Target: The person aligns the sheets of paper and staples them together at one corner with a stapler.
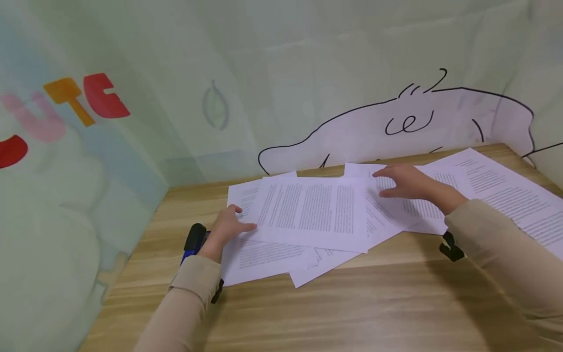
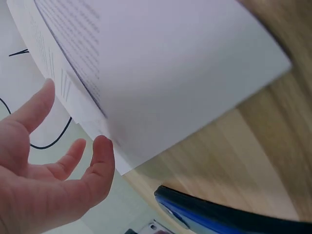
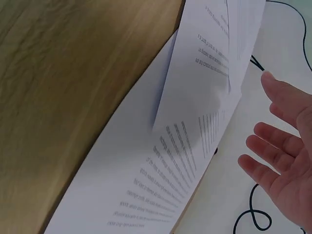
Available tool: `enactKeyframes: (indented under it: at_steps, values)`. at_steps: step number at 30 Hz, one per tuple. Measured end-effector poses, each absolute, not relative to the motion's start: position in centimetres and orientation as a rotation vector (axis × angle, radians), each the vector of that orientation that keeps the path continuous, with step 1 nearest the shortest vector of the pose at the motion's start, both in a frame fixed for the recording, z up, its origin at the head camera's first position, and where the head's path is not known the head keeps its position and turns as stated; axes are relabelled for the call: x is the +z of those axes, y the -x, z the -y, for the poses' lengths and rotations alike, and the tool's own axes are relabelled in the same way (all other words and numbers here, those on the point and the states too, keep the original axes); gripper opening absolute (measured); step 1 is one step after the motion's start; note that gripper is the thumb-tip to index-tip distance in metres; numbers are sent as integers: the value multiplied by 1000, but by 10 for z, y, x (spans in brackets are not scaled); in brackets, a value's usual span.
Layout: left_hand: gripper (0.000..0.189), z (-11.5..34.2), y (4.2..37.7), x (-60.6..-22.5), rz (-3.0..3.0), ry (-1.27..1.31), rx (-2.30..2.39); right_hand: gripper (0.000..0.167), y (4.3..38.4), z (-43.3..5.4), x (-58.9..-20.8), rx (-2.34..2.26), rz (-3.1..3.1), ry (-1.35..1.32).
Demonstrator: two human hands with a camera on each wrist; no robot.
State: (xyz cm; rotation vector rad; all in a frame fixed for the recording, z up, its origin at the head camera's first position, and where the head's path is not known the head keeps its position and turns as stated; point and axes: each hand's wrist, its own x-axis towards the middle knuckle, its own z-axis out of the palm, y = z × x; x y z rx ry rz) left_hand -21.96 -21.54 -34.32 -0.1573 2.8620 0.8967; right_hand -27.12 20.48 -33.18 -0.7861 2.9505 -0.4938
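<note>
Several printed sheets of paper [image 1: 312,208] lie overlapping on the wooden table. My left hand [image 1: 226,225] is at the left edge of the pile, thumb near the top sheet's side. In the left wrist view its fingers [image 2: 101,151] are loosely bent beside a sheet corner [image 2: 195,87], pinching nothing. My right hand [image 1: 406,181] hovers over the sheets on the right with thumb and fingers spread. The right wrist view shows that hand [image 3: 287,151] holding nothing, with fanned sheets [image 3: 131,161] beside it.
A blue and black stapler [image 1: 193,242] lies left of the sheets, partly behind the left wrist. Another printed sheet [image 1: 506,190] spreads along the table's right side. A printed curtain [image 1: 281,88] hangs behind the wooden table [image 1: 343,313].
</note>
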Motion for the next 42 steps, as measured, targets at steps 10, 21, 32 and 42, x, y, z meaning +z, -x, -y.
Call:
enactKeyframes:
  at_steps: [10, 21, 32, 42]
  values:
    - [69, 218, 219, -349, -2848, 190, 888, 54, 296, -175, -354, -529, -2913, 801]
    - [76, 221, 233, -365, -2920, 188, 831, 62, 308, -155, -357, -572, -2879, 770]
    - [62, 208, 227, -348, -2826, 209, 838, 63, 315, -144, -363, -608, -2849, 657]
    - [56, 204, 234, -349, -2750, 271, 830, 66, 313, -137, -360, -584, -2918, 627]
